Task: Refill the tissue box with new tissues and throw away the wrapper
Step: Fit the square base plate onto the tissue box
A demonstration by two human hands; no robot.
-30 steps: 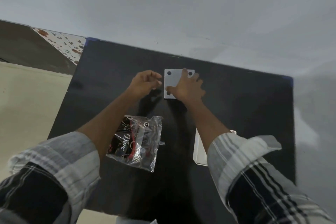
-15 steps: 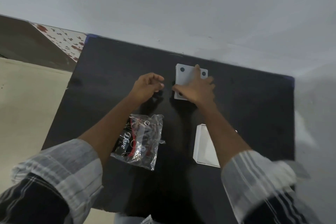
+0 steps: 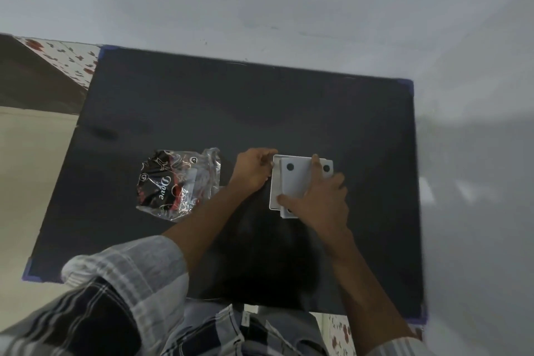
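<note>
A white tissue box [image 3: 275, 182] lies on the black table [image 3: 231, 110], right of centre. A white panel [image 3: 297, 179] with black round dots rests on top of the box, slightly askew and overhanging its near edge. My right hand [image 3: 320, 202] lies spread on the panel, thumb at its near left corner, gripping it. My left hand [image 3: 252, 169] has its fingers curled against the box's far left corner. A clear plastic wrapper [image 3: 179, 185] with black and red print, holding a pack of tissues, lies to the left of my left hand.
A grey wall [image 3: 260, 9] runs behind the table and along its right side. Tan floor [image 3: 29, 167] lies beyond the left edge, with flowered tiles [image 3: 69, 58] at the far left. Blue tape [image 3: 406, 85] marks the table's corners.
My right hand has brought the dotted panel from the far part of the table onto the white box. My left hand has moved to the box's corner. The view has shifted.
</note>
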